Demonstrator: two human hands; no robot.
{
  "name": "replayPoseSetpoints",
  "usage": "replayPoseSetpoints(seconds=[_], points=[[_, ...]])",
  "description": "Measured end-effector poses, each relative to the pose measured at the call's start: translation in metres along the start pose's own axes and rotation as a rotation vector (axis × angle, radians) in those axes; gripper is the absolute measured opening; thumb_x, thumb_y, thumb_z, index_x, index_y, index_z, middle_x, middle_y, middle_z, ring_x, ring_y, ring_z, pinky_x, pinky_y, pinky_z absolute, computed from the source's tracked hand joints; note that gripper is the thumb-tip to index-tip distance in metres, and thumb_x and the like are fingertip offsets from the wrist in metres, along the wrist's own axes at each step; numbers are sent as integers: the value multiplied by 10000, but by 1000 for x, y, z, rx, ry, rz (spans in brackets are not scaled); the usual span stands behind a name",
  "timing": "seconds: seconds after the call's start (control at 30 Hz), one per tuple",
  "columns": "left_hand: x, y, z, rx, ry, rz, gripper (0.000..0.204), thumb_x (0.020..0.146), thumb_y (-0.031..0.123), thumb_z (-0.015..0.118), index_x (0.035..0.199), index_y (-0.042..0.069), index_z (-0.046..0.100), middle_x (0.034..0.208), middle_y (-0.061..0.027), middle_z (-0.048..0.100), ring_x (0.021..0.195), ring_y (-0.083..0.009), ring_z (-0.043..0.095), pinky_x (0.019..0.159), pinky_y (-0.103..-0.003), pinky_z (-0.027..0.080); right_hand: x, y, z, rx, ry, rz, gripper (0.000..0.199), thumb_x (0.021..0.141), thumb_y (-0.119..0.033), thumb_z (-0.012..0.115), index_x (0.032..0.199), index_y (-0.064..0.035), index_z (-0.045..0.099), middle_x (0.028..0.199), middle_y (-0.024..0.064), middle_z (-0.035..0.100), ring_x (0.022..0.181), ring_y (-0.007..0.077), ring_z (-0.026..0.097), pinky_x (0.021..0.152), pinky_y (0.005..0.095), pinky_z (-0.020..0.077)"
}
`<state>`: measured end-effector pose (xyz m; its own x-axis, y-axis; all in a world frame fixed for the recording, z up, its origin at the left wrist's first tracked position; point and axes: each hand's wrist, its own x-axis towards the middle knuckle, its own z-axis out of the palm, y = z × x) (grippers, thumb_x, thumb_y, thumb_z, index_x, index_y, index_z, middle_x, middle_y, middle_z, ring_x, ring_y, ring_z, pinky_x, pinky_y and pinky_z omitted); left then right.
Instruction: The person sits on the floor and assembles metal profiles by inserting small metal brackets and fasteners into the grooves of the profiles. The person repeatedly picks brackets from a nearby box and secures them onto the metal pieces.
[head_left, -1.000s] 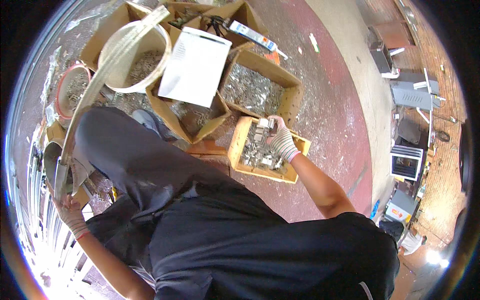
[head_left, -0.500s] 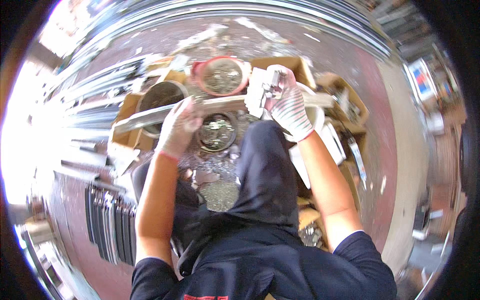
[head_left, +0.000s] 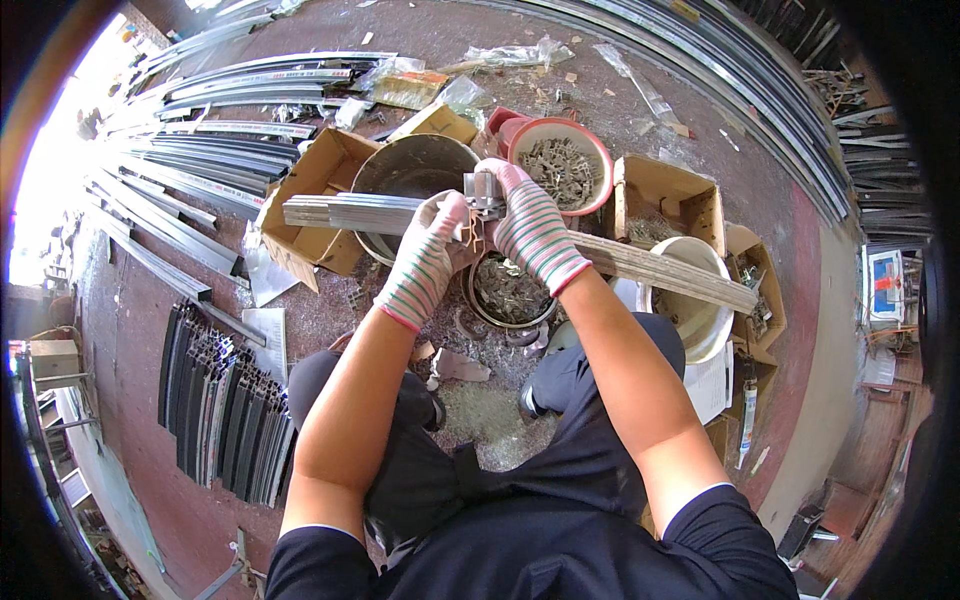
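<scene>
In front of me my left hand (head_left: 425,255) and my right hand (head_left: 530,225), both in striped knit gloves, meet closed around a small silver metal fitting (head_left: 484,190). The fitting is angular, and fingers cover its lower part. A thin copper-coloured edge shows below it. A grooved silver strip (head_left: 350,212) reaches out to the left from my left hand. Past my right wrist a long wooden bar (head_left: 670,270) runs right, over a white bucket. Whether strip and bar join is hidden behind my hands. Beneath them sits a round tub (head_left: 510,290) of small metal pieces.
A red-rimmed basin (head_left: 605,165) of metal pieces stands beyond my right hand. Around it are a dark bucket (head_left: 415,165), cardboard boxes (head_left: 690,190) and a white bucket (head_left: 720,345). Stacked dark profiles (head_left: 225,410) lie left; long metal strips (head_left: 240,150) cover the far-left floor.
My left hand has moved right, and both hands now meet at the silver fitting. Earlier the right hand had silver and white pieces apart from the left. The view has shifted.
</scene>
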<state>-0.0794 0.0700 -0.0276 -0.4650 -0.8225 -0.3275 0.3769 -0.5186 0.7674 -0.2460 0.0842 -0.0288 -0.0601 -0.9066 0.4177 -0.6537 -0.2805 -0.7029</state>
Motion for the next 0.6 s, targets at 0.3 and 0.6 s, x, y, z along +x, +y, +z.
replayPoseSetpoints(seconds=[0.3, 0.6], points=[[2, 28, -36, -45, 42, -14, 499, 874, 153, 781, 1293, 71, 523, 1116, -38, 638, 955, -163, 659, 781, -374, 610, 17, -12, 6, 739, -381, 223, 617, 837, -13, 729, 1390, -64, 460, 1316, 76, 570, 1201, 179, 564, 1045, 361, 471], [0, 36, -46, -89, 159, 150, 401, 904, 97, 732, 1259, 85, 546, 1097, -50, 645, 940, -195, 680, 756, -388, 622, 33, -15, 7, 962, -261, 421, 443, 901, -63, 721, 1309, -27, 551, 1162, 65, 647, 1082, 145, 612, 962, 300, 495]])
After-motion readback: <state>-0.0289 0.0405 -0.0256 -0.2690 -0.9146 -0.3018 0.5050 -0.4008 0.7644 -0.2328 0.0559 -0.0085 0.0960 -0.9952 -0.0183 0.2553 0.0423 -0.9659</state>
